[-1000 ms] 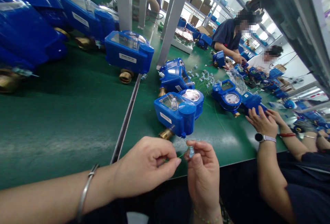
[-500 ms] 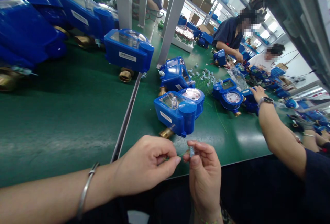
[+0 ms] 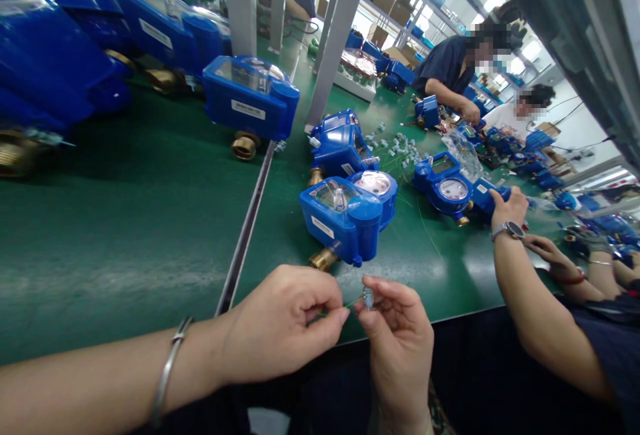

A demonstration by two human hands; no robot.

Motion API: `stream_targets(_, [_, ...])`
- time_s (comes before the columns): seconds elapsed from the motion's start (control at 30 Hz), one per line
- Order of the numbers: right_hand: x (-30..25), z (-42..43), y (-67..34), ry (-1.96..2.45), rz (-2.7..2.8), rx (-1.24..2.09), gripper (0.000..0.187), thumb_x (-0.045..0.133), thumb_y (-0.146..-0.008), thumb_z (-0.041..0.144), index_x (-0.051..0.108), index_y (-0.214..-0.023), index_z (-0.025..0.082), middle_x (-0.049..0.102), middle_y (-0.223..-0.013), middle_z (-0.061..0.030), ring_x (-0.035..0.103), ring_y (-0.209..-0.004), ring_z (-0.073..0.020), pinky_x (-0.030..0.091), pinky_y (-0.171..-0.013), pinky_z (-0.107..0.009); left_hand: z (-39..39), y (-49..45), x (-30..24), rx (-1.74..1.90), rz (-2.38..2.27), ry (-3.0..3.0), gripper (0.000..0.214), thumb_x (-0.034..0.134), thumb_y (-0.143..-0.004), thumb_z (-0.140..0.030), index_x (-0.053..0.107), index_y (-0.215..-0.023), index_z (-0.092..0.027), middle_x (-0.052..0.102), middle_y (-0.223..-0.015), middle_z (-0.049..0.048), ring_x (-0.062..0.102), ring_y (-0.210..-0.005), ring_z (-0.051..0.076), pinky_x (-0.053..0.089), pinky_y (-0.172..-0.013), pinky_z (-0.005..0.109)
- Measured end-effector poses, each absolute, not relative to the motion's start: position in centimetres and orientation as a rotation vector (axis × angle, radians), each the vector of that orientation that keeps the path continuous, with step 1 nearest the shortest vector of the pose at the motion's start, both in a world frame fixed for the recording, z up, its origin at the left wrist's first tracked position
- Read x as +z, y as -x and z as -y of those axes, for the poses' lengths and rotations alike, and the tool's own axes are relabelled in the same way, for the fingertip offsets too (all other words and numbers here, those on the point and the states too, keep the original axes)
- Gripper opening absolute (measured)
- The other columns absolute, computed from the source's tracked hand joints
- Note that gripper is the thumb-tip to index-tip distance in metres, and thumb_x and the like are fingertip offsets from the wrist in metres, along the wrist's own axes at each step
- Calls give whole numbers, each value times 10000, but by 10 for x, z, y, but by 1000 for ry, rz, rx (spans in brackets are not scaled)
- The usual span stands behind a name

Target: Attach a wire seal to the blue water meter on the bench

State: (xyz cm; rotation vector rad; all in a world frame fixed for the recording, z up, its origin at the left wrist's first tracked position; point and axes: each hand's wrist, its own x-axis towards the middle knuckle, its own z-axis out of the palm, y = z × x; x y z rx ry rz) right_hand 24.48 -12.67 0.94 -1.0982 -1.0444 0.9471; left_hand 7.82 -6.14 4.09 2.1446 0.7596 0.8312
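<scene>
My left hand (image 3: 295, 321) is closed in a pinch on a thin green wire (image 3: 354, 303) at the table's front edge. Between the thumb and fingers of my right hand (image 3: 400, 341) is a small pale blue seal (image 3: 369, 297), and the wire runs across to it from my left hand. Just beyond both hands stands a blue water meter (image 3: 340, 218) with a clear window, a white label and a brass threaded end (image 3: 324, 259). Fine wire hangs near its lower corner.
More blue meters stand left (image 3: 250, 98) and behind (image 3: 337, 141). Loose seals (image 3: 403, 148) lie in a pile with green wires. At right, a co-worker's hand (image 3: 510, 211) holds another meter (image 3: 483, 196). A metal post (image 3: 333, 41) rises from the green table (image 3: 135, 241).
My right hand has turned slightly, and the seal has shifted a little left and down. My left hand is almost still. The co-worker's hand at right has moved down and right, with the meter showing more.
</scene>
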Motion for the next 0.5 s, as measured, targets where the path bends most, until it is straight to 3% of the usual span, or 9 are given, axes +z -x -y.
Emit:
stream_targets(0.37, [7, 125, -246, 1059, 1045, 981, 344, 725, -759, 121, 622, -1053, 267, 682, -1044, -5, 648, -842, -94, 547, -731, -195, 58, -80, 39, 650, -743, -2012, 244, 459, -901, -258, 588, -718, -161, 552, -632, -24, 499, -579, 92, 346, -545, 203])
stream_targets(0.5, [12, 126, -243, 1072, 1106, 927, 421, 724, -753, 93, 601, -1096, 304, 683, -1047, 20, 650, -888, -83, 543, -766, -169, 58, -80, 39, 637, -804, -1811, 135, 513, -887, -301, 532, -939, -178, 472, -617, -72, 442, -524, 77, 327, -504, 186])
